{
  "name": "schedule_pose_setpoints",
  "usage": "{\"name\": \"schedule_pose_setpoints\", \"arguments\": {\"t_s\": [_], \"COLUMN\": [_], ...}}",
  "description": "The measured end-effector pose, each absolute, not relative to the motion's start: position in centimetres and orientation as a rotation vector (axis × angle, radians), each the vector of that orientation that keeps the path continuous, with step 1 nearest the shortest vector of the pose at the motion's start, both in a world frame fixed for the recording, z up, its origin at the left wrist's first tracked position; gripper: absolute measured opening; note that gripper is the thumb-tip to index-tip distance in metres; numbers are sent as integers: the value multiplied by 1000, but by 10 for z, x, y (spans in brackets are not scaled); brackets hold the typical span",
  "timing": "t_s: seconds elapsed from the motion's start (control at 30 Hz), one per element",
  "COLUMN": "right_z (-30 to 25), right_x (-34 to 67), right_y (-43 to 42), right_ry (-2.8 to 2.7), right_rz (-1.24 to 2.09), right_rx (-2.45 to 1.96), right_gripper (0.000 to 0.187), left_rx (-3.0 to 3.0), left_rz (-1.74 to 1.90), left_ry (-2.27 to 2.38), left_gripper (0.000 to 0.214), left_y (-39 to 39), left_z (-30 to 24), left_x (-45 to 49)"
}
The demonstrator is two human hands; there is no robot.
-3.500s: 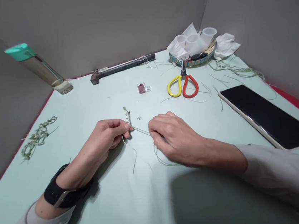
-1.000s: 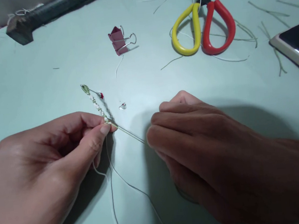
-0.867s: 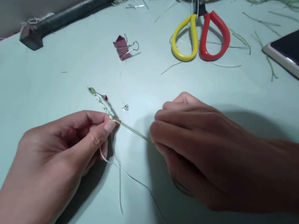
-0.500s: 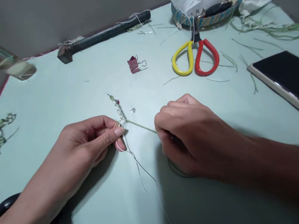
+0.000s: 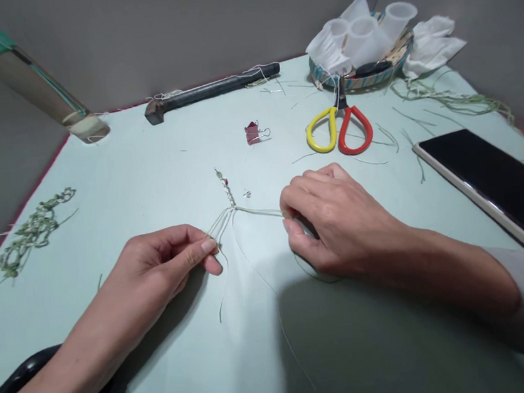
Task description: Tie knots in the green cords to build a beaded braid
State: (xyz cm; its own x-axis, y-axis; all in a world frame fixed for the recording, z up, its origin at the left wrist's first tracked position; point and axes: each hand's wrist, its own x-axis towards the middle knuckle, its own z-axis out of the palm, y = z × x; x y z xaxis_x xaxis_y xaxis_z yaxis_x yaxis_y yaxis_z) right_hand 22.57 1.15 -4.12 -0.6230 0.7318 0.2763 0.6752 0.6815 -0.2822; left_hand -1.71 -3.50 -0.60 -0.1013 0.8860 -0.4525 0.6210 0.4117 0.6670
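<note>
A thin knotted cord piece (image 5: 227, 193) lies just above the hands, with a small green leaf-shaped tip and a red bead at its far end. Below the knot, pale strands (image 5: 220, 224) fan out to my left hand (image 5: 165, 261), which pinches them between thumb and fingers. A single taut strand (image 5: 258, 211) runs right from the knot into my right hand (image 5: 335, 219), whose fingers close on it. Looser thin strands (image 5: 223, 289) hang down over the pale green table (image 5: 166, 352), and a dark loop curves under my right hand.
Yellow-and-red-handled scissors (image 5: 338, 132) and a small pink binder clip (image 5: 251, 132) lie beyond the hands. Behind them are a dark metal bar (image 5: 212, 91) and a woven basket of plastic cups (image 5: 361, 68). A tablet (image 5: 477, 178) lies right; a green braid (image 5: 34, 232) lies left.
My left hand has slid down and left, away from the knot, and the strands now spread out toward it. My right hand has shifted slightly right. The view has pulled back.
</note>
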Motion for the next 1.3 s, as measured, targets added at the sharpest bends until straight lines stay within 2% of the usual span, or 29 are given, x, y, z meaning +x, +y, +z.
{"name": "schedule_pose_setpoints", "arguments": {"t_s": [0.13, 0.27, 0.4, 0.53, 0.63, 0.8, 0.97, 1.17, 1.3], "right_z": [-40, -39, -38, -37, -36, -38, -42, -35, -28], "right_x": [225, 217, 208, 207, 209, 211, 218, 231, 234], "right_y": [9, 0, -9, -11, -10, -13, -21, -35, -41], "right_ry": [-2504, -2528, -2673, -2737, -2771, -2843, -2914, -2886, -2835], "right_rz": [26, -103, -13, 71, 101, 210, 248, 164, 81], "right_rx": [-1087, -872, -643, -626, -540, -407, -426, -464, -433], "right_gripper": [21, 28, 32, 25, 32, 43, 48, 49, 40], "left_rx": [1343, 1379, 1434, 1520, 1785, 2389, 2867, 2801, 2801], "left_rz": [386, 370, 363, 363, 370, 349, 360, 460, 469], "left_ry": [1793, 1780, 1767, 1778, 1887, 1979, 1548, 1314, 1283], "left_gripper": [43, 43, 44, 38, 34, 40, 39, 48, 48], "left_y": [-34, -33, -33, -35, -38, -46, -61, -73, -71], "left_z": [-5, -5, -3, -3, -6, -11, -23, -39, -36], "left_x": [-15, -13, -12, -15, -19, -27, -30, -28, -23]}}
